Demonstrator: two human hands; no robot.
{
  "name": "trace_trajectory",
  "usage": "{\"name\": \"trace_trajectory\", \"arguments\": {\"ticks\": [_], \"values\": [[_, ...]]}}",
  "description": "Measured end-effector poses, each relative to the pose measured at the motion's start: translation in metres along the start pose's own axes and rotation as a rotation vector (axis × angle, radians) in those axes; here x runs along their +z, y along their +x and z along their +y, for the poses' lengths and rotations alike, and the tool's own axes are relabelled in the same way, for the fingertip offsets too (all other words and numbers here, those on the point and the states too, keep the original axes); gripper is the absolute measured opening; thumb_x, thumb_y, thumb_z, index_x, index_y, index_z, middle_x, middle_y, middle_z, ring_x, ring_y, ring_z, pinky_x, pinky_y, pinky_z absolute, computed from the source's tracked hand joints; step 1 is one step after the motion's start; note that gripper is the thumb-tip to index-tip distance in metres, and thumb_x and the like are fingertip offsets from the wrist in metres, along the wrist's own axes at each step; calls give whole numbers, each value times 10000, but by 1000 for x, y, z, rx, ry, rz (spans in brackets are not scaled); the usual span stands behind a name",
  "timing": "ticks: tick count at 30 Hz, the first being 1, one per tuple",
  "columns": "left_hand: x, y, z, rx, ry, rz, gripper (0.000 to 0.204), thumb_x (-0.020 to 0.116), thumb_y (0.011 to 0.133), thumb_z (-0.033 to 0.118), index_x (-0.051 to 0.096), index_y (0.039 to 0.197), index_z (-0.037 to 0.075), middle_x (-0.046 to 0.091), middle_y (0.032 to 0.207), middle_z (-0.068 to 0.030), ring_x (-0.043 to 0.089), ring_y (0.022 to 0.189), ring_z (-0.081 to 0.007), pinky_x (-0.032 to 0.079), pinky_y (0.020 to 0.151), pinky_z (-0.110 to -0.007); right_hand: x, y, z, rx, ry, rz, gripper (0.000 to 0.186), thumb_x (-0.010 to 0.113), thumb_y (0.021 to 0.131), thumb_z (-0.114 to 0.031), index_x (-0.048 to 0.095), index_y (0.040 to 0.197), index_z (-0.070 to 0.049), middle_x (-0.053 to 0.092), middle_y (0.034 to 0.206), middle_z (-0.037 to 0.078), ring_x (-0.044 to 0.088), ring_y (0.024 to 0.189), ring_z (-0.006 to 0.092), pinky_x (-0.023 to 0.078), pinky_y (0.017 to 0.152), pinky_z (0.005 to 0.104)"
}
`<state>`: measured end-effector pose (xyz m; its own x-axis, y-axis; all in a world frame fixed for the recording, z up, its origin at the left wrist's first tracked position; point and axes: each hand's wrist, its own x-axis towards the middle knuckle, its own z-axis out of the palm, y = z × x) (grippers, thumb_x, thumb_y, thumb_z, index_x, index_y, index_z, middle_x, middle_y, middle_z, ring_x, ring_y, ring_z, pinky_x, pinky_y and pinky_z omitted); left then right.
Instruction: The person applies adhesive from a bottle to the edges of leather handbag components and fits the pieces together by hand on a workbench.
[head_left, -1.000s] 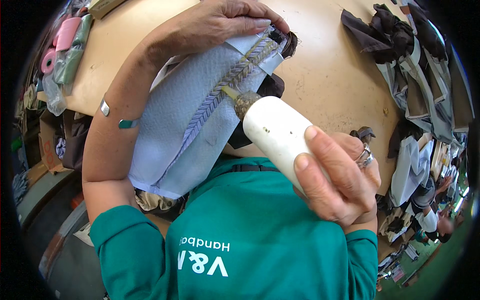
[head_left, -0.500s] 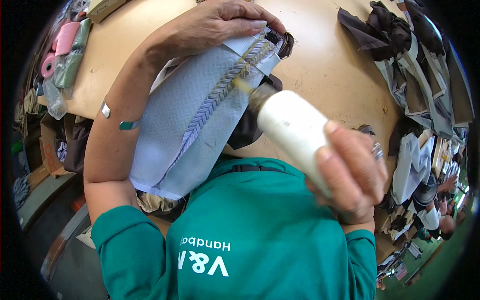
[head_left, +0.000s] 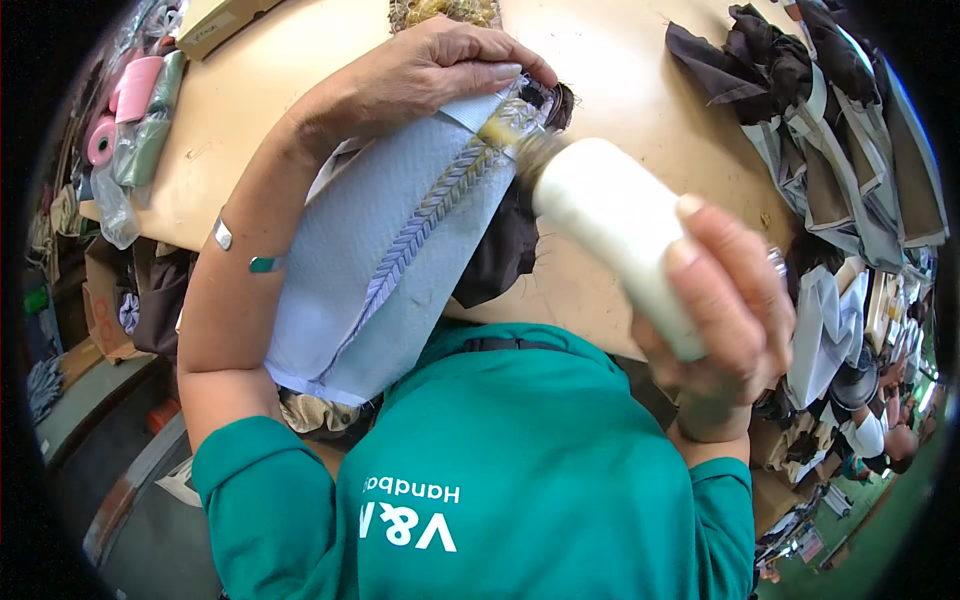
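Observation:
My left hand grips the top end of a pale blue-grey fabric piece with a braided-looking lilac seam running down it and yellowish smears near the top. Dark fabric shows beneath it. My right hand is wrapped round a white cylindrical bottle, tilted toward the upper left. The bottle's dirty neck meets the upper seam area, blurred by motion.
A tan table bears pink and green spools at left, a cardboard box at back left, a crusted yellowish object at top, and dark and grey fabric piles at right. A co-worker is at far right.
My right hand and the bottle have moved up and right along the seam toward its top end. My left hand and the fabric have shifted slightly down and right in view.

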<state>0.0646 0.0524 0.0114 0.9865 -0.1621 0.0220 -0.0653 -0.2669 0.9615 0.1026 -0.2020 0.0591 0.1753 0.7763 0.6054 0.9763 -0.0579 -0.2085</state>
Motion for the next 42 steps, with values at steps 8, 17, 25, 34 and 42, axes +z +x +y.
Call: {"name": "trace_trajectory", "arguments": {"ticks": [8, 17, 25, 34, 42], "values": [[-1, -1, -9, -47, -103, 5, 247, 480, 856, 136, 560, 1061, 21, 580, 926, -54, 510, 868, -102, 393, 804, -223, 23, -20, 14, 142, 448, 181, 345, 659, 662, -146, 527, 963, -40, 575, 896, 169, 588, 632, 227, 489, 492, 257], [-5, -5, 4, -123, 173, 68, 181, 521, 848, 162, 530, 947, 11, 518, 851, 0, 470, 793, -72, 384, 731, -206, 53, -100, 77, 1037, 1393, 648, 389, 569, 796, -201, 403, 1116, -57, 507, 1012, 106, 544, 824, 194, 483, 654, 310], [-26, -40, 49, 103, 270, 424, 97, 517, 837, 94, 545, 880, 12, 509, 768, -2, 459, 738, -65, 374, 679, -181, 73, -144, 82, 927, 258, 168, 445, 644, 671, -67, 462, 1076, -37, 497, 1095, 129, 478, 981, 277, 386, 852, 366], [-17, -67, 110, 353, 453, 827, 21, 462, 851, 19, 481, 855, 10, 442, 792, 9, 380, 701, -53, 308, 637, -164, 29, -26, 2, 336, 497, 74, 470, 686, 676, -328, 513, 1012, -48, 515, 1086, 162, 508, 996, 303, 410, 842, 390], [3, -53, 110, 433, 399, 947, 16, 458, 840, -10, 473, 838, -2, 445, 823, -22, 392, 742, -84, 331, 698, -186, 25, -2, -32, 312, 350, 19, 445, 679, 658, -302, 470, 948, -36, 515, 929, 119, 533, 818, 285, 437, 690, 380]]}}
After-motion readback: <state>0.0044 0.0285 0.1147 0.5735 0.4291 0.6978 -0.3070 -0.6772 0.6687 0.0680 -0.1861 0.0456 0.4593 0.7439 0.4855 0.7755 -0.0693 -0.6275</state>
